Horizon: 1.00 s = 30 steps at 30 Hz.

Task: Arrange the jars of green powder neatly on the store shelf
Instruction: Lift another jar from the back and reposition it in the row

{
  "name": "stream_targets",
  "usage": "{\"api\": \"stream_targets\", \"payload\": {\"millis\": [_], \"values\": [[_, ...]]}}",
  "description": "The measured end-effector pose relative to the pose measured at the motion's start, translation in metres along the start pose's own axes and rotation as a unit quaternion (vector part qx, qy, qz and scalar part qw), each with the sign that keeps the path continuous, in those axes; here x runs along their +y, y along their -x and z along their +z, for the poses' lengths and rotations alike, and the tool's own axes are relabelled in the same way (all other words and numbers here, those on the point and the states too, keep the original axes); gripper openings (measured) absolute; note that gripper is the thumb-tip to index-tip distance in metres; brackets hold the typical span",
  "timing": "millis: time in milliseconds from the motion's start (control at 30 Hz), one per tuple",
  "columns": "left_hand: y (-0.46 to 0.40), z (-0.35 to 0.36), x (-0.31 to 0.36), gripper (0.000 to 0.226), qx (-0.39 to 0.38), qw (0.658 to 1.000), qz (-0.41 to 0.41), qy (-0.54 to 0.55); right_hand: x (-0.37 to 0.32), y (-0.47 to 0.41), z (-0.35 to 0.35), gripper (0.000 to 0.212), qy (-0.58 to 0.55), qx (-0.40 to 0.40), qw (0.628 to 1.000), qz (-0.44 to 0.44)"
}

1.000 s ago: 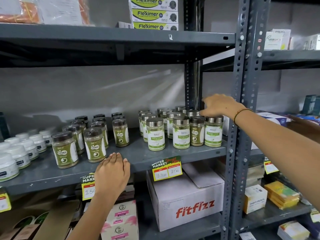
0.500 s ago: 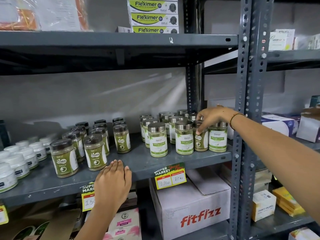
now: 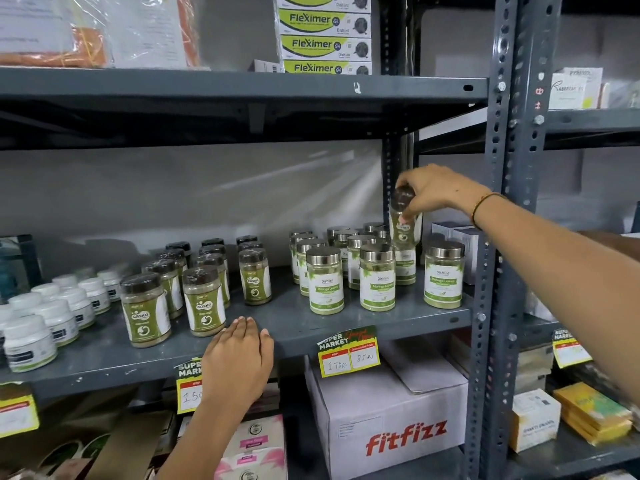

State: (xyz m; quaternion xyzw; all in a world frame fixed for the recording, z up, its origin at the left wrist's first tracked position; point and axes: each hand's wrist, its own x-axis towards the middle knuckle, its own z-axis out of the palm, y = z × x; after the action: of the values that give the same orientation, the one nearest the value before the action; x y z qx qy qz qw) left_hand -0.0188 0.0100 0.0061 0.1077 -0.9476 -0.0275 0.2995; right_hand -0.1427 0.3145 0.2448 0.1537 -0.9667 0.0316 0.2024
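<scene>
Several silver-lidded jars of green powder (image 3: pixel 325 284) stand in rows on the right part of the grey shelf (image 3: pixel 346 323). My right hand (image 3: pixel 434 192) grips one dark-lidded jar (image 3: pixel 404 221) by its lid, lifted above the back rows beside the upright post. Another silver-lidded jar (image 3: pixel 444 275) stands alone at the far right. A group of brown-lidded green powder jars (image 3: pixel 204 301) stands to the left of centre. My left hand (image 3: pixel 240 362) rests flat on the shelf's front edge, holding nothing.
Small white jars (image 3: pixel 31 341) fill the shelf's left end. A perforated steel post (image 3: pixel 498 237) stands just right of the lifted jar. Price tags (image 3: pixel 348 353) hang on the shelf edge. A white Fitfizz box (image 3: pixel 391 424) sits below; Fleximer boxes (image 3: pixel 323 43) are stacked on the shelf above.
My right hand closed on a jar in the front row and raised it up off the shelf. My left hand stayed on the shelf edge.
</scene>
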Motion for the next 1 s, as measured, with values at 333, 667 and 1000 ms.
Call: {"api": "stream_targets", "payload": {"millis": [333, 667, 1000], "values": [[0.0, -0.001, 0.003, 0.053, -0.002, 1.0, -0.01, -0.005, -0.078, 0.009, -0.018, 0.063, -0.241, 0.089, 0.959, -0.121], [-0.002, 0.003, 0.002, 0.058, -0.02, 1.0, -0.009, -0.009, -0.174, 0.004, 0.056, 0.069, -0.278, -0.1, 0.933, -0.204], [-0.003, 0.006, 0.003, 0.063, -0.028, 0.999, -0.024, -0.005, -0.198, -0.011, 0.091, 0.072, -0.206, -0.157, 0.94, -0.221]]}}
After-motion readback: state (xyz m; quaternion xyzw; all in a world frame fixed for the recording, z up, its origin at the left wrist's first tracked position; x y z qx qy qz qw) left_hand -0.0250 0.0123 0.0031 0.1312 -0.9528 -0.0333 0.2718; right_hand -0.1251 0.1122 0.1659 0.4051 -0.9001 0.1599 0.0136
